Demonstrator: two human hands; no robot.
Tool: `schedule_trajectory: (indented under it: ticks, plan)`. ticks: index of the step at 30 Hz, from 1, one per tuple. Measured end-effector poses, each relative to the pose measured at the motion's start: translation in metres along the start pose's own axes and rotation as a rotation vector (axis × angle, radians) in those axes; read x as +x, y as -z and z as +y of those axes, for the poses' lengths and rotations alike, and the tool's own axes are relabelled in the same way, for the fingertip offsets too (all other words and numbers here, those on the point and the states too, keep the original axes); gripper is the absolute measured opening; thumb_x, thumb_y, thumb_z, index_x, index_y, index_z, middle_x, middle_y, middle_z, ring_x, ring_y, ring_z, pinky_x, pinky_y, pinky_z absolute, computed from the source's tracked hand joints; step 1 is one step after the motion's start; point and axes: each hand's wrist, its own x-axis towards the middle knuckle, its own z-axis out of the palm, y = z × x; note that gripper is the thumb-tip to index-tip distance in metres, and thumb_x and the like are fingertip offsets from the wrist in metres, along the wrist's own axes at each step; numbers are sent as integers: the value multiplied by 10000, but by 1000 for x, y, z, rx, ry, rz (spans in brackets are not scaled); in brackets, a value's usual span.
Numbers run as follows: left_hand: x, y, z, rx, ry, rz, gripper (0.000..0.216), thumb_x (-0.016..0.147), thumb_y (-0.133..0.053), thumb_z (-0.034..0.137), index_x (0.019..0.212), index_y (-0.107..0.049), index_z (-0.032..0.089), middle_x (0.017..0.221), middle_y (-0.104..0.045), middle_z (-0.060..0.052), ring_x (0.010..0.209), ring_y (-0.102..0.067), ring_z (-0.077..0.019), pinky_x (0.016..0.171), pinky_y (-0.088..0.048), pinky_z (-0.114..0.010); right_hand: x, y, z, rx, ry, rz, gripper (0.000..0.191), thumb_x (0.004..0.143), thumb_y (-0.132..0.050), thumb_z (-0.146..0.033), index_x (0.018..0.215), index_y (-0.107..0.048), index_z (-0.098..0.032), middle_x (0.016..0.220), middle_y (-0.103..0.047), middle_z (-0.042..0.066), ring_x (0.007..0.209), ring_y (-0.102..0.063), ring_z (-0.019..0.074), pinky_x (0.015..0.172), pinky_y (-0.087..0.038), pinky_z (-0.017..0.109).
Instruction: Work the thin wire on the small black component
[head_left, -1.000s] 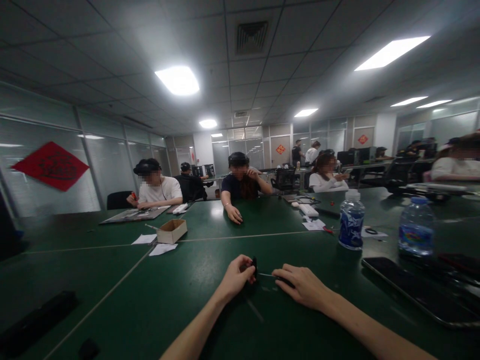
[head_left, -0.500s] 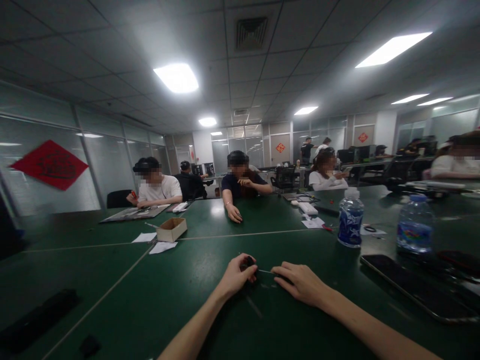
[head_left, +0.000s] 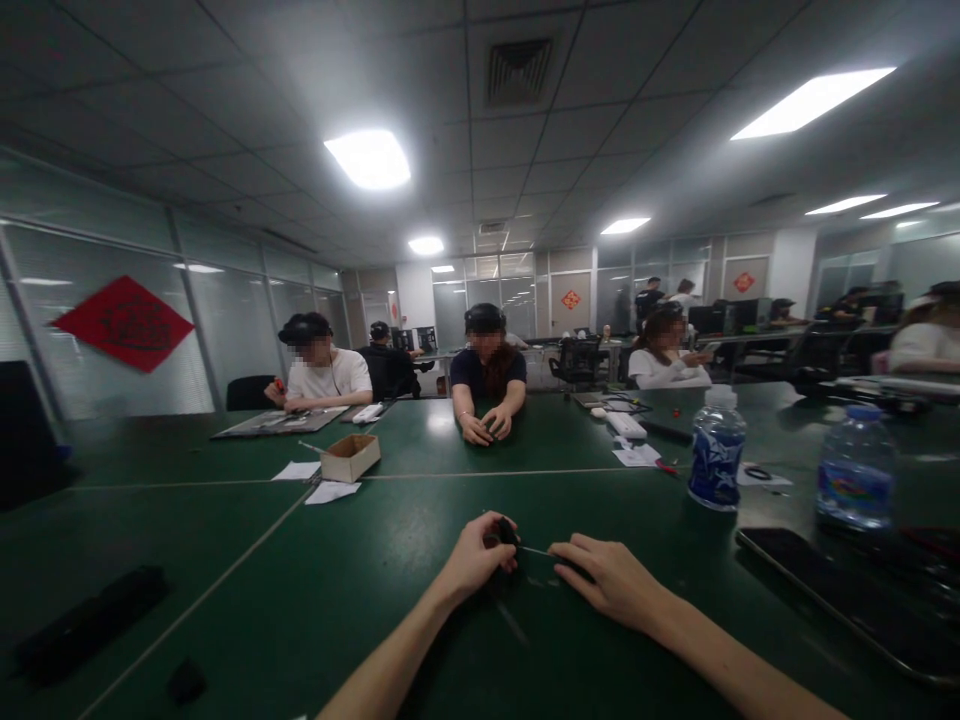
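Note:
Low over the green table [head_left: 405, 570], my left hand [head_left: 474, 562] is closed around a small black part [head_left: 508, 532], whose exact kind I cannot make out. My right hand [head_left: 611, 578] grips a screwdriver by its dark handle, mostly hidden under the fingers. The screwdriver's thin metal shaft [head_left: 535, 551] points left, and its tip meets or nearly meets the black part.
A dark phone [head_left: 840, 595], a blue-labelled bottle [head_left: 716, 450] and a clear bottle [head_left: 856, 470] stand to the right. Leftward lie a long black object [head_left: 94, 620], a small black piece [head_left: 186, 682] and an open box [head_left: 351, 458]. Co-workers sit across the table.
The view has shifted slightly left. My hands keep nearly the same pose, with the screwdriver still at the black part. The person opposite has brought both hands together on the table.

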Motion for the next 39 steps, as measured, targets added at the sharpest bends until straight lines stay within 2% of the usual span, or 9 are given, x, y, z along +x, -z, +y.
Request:
schedule_trajectory:
  ticks: [3, 12, 21, 39]
  plan:
    - [1, 1, -3, -7, -11, 3, 292, 650, -599, 179, 929, -535, 118, 882, -594, -69, 628, -580, -133, 589, -465, -263, 0, -2, 2, -6, 4, 2, 301, 930, -370, -335, 1122, -578, -233, 911, -597, 50, 756, -584, 158, 667, -445, 263]
    - [4, 1, -5, 19, -45, 26, 298, 713, -623, 306, 924, -553, 108, 799, -576, -49, 639, -552, -136, 586, -439, -259, 0, 1, 0, -32, 28, -6, 307, 933, -367, -338, 1123, -584, -234, 921, -599, 53, 743, -582, 155, 649, -443, 261]
    - [5, 5, -12, 33, -57, 15, 271, 753, -582, 280, 966, -568, 113, 898, -592, -69, 732, -555, -154, 615, -432, -257, 0, 0, 0, 0, 15, 18, 303, 931, -370, -325, 1128, -577, -223, 914, -604, 52, 716, -573, 143, 633, -454, 251]
    - [5, 2, -10, 85, -43, 3, 315, 719, -625, 307, 966, -577, 118, 873, -589, -70, 758, -556, -170, 658, -439, -289, 0, -3, 3, -49, 60, 25, 300, 929, -385, -321, 1121, -593, -223, 913, -607, 55, 728, -585, 150, 635, -446, 253]
